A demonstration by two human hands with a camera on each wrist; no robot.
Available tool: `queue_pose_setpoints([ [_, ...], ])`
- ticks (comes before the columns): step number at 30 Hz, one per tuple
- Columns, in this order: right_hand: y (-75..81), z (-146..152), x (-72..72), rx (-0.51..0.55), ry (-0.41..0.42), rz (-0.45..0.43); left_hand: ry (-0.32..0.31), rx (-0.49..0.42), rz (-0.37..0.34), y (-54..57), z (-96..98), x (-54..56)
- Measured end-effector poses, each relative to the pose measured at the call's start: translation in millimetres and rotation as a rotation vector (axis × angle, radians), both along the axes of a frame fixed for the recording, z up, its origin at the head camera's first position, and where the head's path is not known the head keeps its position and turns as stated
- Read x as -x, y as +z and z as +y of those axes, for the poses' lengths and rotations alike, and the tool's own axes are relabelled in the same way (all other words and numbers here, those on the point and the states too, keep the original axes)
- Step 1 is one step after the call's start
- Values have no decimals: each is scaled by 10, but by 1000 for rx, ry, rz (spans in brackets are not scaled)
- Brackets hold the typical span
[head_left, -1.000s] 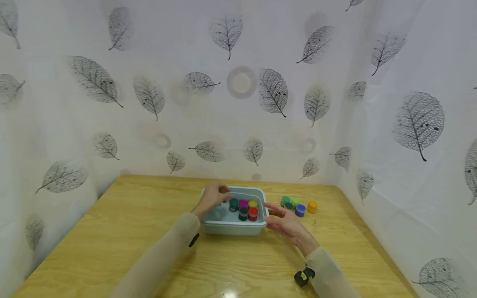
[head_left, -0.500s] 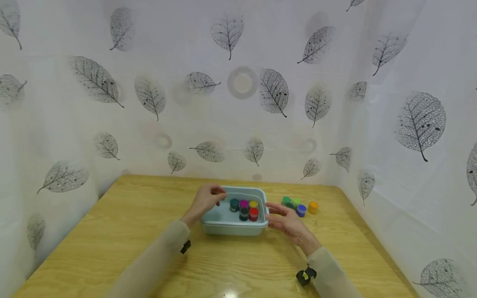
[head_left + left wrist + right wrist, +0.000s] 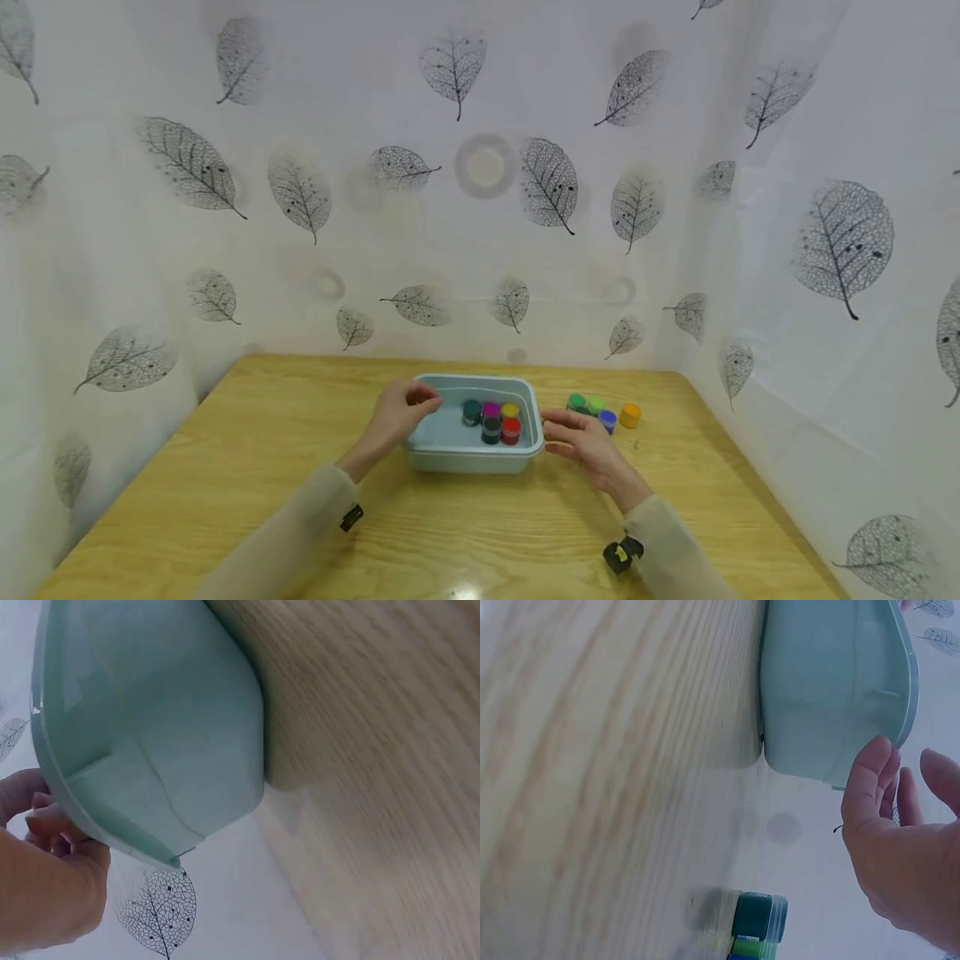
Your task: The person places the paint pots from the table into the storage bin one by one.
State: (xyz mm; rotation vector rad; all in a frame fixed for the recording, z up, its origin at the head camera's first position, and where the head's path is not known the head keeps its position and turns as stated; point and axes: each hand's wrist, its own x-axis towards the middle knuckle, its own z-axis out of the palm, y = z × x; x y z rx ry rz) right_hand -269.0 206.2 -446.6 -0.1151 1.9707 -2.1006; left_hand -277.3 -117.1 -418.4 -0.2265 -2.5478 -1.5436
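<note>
A pale blue-green plastic box (image 3: 468, 462) stands on the table and holds several small lidded paint pots, among them a red pot (image 3: 511, 431), a yellow pot (image 3: 509, 411) and a dark teal pot (image 3: 472, 411). Over the box's left rim is my left hand (image 3: 392, 418), fingers loosely bent with nothing visible between them. In the left wrist view its fingers (image 3: 52, 821) are right at the rim, partly hidden behind it; contact is unclear. My right hand (image 3: 592, 454) is just off the right rim, fingers spread and relaxed, holding nothing.
More paint pots stand right of the box: a green pot (image 3: 576, 402), a light green pot (image 3: 596, 405), a blue pot (image 3: 608, 419) and an orange pot (image 3: 630, 415). A leaf-patterned curtain (image 3: 487, 250) rises behind the wooden table (image 3: 465, 533).
My left hand has drawn leftward from over the inside of the box to its left rim. The right hand has shifted slightly right, off the right rim. The pots inside have stayed put.
</note>
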Motion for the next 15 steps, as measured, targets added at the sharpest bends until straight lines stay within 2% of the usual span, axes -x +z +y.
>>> queue_pose_setpoints([
  [3, -7, 33, 12, 6, -30, -8, 32, 31, 6, -24, -65, -48],
  [10, -18, 148, 43, -41, -91, -4, 42, 58, 54, -123, -197, -141],
  [15, -7, 222, 73, -53, -103, 8, 74, 53, 25, -192, -263, -203],
])
